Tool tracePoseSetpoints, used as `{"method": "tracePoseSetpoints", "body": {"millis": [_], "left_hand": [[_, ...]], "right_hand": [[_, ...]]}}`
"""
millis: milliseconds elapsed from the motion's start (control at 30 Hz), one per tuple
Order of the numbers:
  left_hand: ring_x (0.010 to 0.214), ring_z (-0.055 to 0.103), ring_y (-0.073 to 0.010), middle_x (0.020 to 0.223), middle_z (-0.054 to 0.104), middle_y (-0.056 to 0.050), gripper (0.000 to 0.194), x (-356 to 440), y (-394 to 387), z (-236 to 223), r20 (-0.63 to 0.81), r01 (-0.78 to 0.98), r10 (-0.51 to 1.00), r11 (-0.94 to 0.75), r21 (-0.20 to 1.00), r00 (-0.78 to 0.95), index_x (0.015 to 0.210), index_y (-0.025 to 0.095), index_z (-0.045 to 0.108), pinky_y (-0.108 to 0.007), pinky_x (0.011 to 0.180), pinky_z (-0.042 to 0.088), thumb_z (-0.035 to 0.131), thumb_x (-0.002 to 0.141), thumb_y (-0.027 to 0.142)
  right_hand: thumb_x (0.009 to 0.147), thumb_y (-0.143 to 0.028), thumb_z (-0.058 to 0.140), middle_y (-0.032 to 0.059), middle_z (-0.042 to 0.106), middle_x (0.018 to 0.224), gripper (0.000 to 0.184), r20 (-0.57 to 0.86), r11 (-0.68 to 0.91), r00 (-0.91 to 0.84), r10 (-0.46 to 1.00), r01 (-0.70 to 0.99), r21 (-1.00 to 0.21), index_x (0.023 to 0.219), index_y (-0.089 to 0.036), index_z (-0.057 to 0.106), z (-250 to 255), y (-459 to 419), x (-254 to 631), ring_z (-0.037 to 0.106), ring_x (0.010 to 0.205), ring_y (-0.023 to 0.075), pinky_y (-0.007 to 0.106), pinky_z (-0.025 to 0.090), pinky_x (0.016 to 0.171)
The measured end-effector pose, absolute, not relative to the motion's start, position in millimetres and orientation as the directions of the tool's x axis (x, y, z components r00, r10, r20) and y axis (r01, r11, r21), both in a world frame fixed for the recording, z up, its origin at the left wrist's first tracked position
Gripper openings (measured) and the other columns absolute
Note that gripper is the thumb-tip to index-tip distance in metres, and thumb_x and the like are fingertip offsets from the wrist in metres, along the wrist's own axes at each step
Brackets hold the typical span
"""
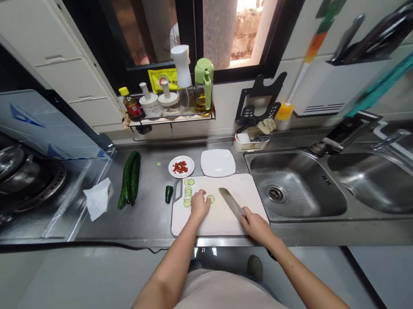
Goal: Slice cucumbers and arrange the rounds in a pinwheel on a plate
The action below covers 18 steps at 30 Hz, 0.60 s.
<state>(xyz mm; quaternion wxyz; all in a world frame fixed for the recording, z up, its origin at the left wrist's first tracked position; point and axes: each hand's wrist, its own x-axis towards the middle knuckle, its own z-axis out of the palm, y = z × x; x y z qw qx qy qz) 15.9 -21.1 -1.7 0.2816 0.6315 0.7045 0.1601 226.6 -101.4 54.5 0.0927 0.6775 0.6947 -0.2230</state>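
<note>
A white cutting board (241, 185) lies on the steel counter in front of me. My left hand (199, 205) rests curled on the board over cucumber slices (188, 193); one slice (211, 199) shows beside its fingers. My right hand (254, 224) grips the handle of a knife (231, 202), whose blade points up and left across the board toward the left hand. What the left fingers cover is hidden.
Two whole cucumbers (129, 179) and a cut end piece (168, 193) lie left of the board. Behind it sit a small plate of red chilli (181, 167) and an empty white plate (218, 162). A double sink (294, 188) is right, a stove (12, 180) left.
</note>
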Motion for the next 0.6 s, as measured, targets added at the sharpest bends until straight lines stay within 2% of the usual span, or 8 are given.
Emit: {"method": "tracePoseSetpoints", "body": {"millis": [233,600], "left_hand": [[0.097,0.056,-0.0230,0.099,0.060,-0.009,0.027,19,-19,2,-0.222,0.807,0.973,0.177,0.563,-0.058,0.107,0.019,0.056,-0.032,0.086,0.039,0.056,0.080,0.025],[0.092,0.057,-0.0202,0.098,0.061,-0.007,0.012,23,-18,5,-0.218,0.836,0.972,0.189,0.515,-0.085,0.091,0.021,0.059,-0.029,0.078,0.041,0.055,0.080,0.021]], "right_hand": [[0.095,-0.029,0.026,0.0100,0.068,0.095,0.030,-0.403,-0.154,0.087,0.911,0.979,-0.137,0.121,-0.019,0.039,52,-93,225,0.063,0.083,0.0214,0.026,0.029,0.061],[0.093,-0.028,0.028,0.0097,0.067,0.091,0.029,-0.413,-0.139,0.078,0.908,0.983,-0.120,0.116,-0.019,0.044,54,-89,217,0.063,0.082,0.0204,0.026,0.033,0.063]]}}
